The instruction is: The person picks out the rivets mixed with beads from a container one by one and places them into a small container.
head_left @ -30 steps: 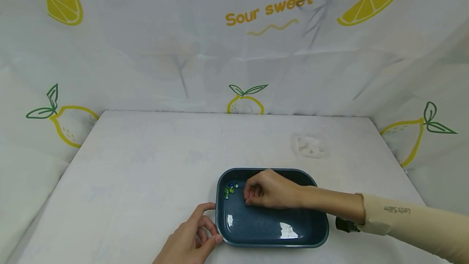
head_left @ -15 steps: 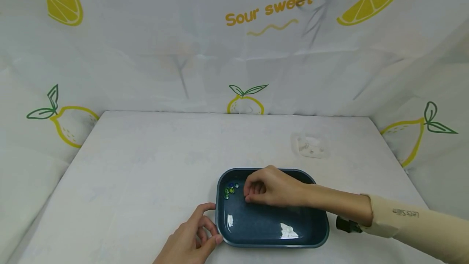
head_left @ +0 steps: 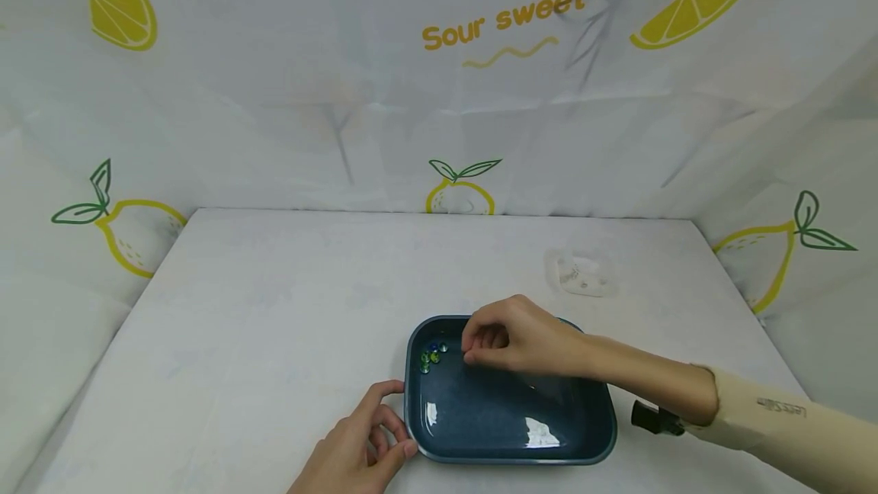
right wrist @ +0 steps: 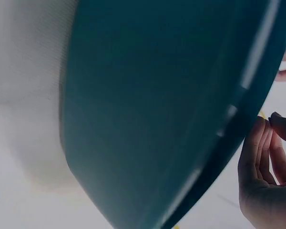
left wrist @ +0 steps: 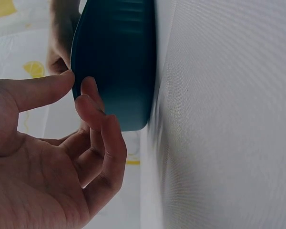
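In the head view my left hand (head_left: pixel 360 441) holds the left side of a dark blue tray (head_left: pixel 511 421), touching its rim and outer wall. The left wrist view shows the bent fingers of this left hand (left wrist: pixel 62 148) against the tray (left wrist: pixel 128 62). Over the tray's upper part is my right hand (head_left: pixel 528 338), its fingers curled and the thumb meeting the fingertips. Nothing can be made out between the fingertips of the right hand (right wrist: pixel 269 171) in the right wrist view. Several small green and blue glass pieces (head_left: pixel 434 357) lie in the tray's upper left corner.
A clear plastic container (head_left: pixel 583 274) with small bits in it stands behind the tray, toward the right. White cloth covers the table (head_left: pixel 274 311), and a lemon-printed curtain (head_left: pixel 288 82) hangs behind. A dark device (head_left: pixel 655 419) shows under the right forearm.
My right hand has risen a little and shifted slightly up and to the right in the head view, away from the glass pieces. The left hand and the tray have stayed in place.
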`<state>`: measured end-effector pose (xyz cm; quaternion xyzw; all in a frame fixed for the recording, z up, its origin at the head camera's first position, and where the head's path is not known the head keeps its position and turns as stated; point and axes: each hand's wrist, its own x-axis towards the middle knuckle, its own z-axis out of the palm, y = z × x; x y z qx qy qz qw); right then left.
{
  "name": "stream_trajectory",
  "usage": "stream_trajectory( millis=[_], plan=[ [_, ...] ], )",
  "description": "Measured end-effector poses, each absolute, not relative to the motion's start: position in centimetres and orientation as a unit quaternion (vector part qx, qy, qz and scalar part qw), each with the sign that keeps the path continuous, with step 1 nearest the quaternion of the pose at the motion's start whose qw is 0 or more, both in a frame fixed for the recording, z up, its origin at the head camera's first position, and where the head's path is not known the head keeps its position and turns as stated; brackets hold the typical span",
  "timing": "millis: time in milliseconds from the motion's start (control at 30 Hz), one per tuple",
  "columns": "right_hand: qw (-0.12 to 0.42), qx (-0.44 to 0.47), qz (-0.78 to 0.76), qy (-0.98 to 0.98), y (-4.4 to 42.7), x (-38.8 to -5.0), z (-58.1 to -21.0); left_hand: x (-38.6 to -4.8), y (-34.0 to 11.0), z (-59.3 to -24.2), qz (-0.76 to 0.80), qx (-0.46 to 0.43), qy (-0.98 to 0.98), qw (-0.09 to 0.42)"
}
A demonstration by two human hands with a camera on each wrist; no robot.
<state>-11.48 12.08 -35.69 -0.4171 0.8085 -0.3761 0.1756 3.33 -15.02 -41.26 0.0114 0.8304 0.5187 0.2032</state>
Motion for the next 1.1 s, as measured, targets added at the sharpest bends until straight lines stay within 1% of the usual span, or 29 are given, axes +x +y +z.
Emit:
stream_trajectory(
  millis=[767, 1100],
  plan=[
    [0.153, -0.398, -0.401, 0.811, 14.0, -12.1, -33.6, 3.4, -14.9, -41.1, 0.516, 0.011, 0.834, 0.196],
    [0.13, -0.375, -0.421, 0.815, 14.8, -12.1, -33.2, 3.4, -14.9, -41.1, 0.512, 0.012, 0.837, 0.192]
  ],
)
